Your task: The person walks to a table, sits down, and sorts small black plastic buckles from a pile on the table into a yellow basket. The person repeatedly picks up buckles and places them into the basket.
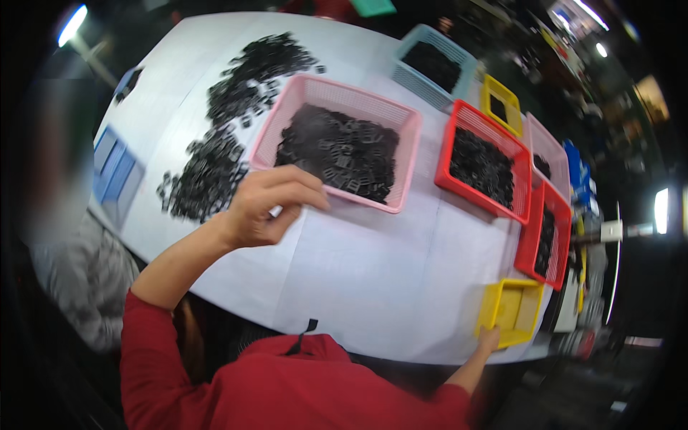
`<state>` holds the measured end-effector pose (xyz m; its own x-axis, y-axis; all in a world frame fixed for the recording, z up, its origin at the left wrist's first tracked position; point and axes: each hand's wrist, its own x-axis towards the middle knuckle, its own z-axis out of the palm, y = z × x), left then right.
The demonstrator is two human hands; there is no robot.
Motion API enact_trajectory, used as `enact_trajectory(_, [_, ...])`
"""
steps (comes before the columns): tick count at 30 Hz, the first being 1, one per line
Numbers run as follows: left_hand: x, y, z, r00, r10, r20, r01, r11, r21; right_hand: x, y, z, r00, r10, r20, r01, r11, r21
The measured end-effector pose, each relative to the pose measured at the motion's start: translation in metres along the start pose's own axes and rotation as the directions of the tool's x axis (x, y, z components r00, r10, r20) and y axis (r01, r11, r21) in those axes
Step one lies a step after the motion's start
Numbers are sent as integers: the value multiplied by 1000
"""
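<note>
The left hand (266, 206) curls its fingers (304, 192) closed over the near rim of the pink basket (408, 154) (full of small black plastic buckles (340, 152)), which sits mid-table. The right hand (489, 337) touches the yellow basket (491, 307) at the table's near right edge; whether its fingers are gripping cannot be told. Loose black buckles (215, 165) lie heaped just left of the pink basket.
</note>
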<state>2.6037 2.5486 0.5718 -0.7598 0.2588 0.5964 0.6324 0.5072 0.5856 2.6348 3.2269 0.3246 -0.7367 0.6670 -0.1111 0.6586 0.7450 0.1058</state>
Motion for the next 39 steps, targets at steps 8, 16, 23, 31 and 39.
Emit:
enact_trajectory(8, [-133, 124, 1, 965, -133, -226, 144, 989, 35, -30, -63, -247, 913, -242, -329, 234, 970, -63])
enact_trajectory(16, [-359, 209, -19, 532, -547, -646, 604, 780, -163, -307, -264, -385, 203, -935, 292, 979, 185, -90])
enact_trajectory(23, [-538, 274, -63, 60, -572, -818, 922, 346, -174, -573, -364, -326, -309, -754, 579, 908, -414, -55])
enact_trajectory(31, [-695, 327, -42, -435, -392, -811, 898, -122, -422, -724, -425, -256, -384, -538, 750, 708, -693, -134])
enact_trajectory(39, [-933, 482, 145, -954, -94, -286, 298, -421, -857, -876, -364, -224, -409, -480, 776, 543, -811, -215])
